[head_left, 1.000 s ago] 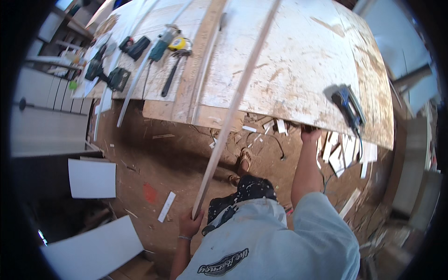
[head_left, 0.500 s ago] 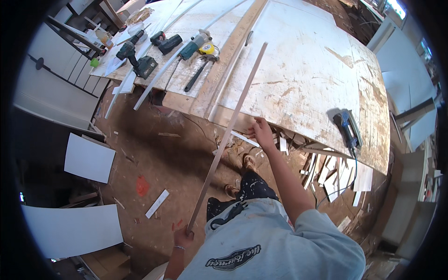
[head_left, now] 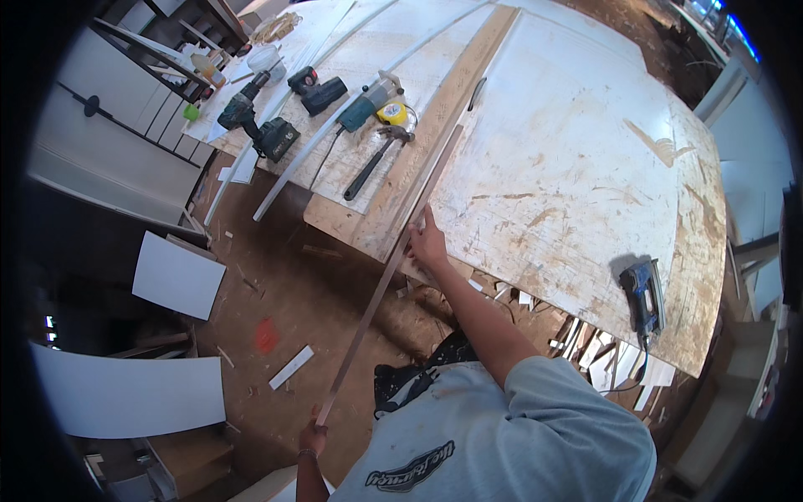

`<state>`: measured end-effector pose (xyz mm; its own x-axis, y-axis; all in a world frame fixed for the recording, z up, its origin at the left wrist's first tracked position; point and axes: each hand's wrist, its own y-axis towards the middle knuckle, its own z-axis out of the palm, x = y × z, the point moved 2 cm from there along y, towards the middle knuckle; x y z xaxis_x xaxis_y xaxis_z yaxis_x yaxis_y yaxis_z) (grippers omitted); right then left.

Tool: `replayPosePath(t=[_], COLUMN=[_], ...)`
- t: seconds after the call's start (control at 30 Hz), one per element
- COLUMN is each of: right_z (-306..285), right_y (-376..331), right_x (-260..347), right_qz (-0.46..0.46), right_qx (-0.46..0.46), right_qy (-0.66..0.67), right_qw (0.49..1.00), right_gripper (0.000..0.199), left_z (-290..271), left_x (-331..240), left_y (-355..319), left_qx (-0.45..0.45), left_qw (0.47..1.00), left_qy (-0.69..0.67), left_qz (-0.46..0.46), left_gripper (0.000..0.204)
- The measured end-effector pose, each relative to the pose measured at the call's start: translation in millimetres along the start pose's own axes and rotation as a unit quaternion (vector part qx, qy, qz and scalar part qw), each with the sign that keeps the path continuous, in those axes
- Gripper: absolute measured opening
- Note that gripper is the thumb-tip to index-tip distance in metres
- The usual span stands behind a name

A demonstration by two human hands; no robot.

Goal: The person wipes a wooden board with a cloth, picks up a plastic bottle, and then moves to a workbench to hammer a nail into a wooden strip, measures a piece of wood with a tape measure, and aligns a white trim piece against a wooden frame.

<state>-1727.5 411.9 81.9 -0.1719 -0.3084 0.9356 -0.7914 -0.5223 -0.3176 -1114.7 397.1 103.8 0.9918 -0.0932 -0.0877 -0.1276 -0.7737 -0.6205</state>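
Note:
A long, thin wooden strip slants from near my body up onto the white worktable. My left hand is closed around its near end, low over the floor. At the table's front edge my right hand grips the strip's middle part, its index finger stretched along it. The far part of the strip lies beside a long wooden board on the table. Left of that board are a claw hammer and a yellow tape measure.
A green power tool and two cordless drills lie on the table's left part, among long white strips. A blue nail gun with a hose rests at the right edge. White panels and offcuts litter the floor.
The strip's far end has come down onto the table beside the long board. My right hand has moved left from the table edge and taken hold of the strip; my left hand still holds the near end.

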Motion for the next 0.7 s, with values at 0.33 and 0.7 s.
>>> replayPosePath(t=[0.33, 0.7], right_z=[1.8, 1.7], right_y=[22.2, 26.2], right_x=[6.7, 7.8], right_qz=[0.044, 0.004], right_qx=[-0.041, -0.087], right_qy=[0.001, -0.143], right_qw=[0.998, 0.986], right_gripper=[0.068, 0.064], left_z=[-18.5, -12.3], left_x=[-75.9, -83.8], left_y=[36.9, 60.5], left_qx=[0.057, -0.058], left_qw=[0.994, 0.981], left_qy=[0.082, -0.082], left_qz=[0.049, 0.166], left_gripper=[0.038, 0.032])
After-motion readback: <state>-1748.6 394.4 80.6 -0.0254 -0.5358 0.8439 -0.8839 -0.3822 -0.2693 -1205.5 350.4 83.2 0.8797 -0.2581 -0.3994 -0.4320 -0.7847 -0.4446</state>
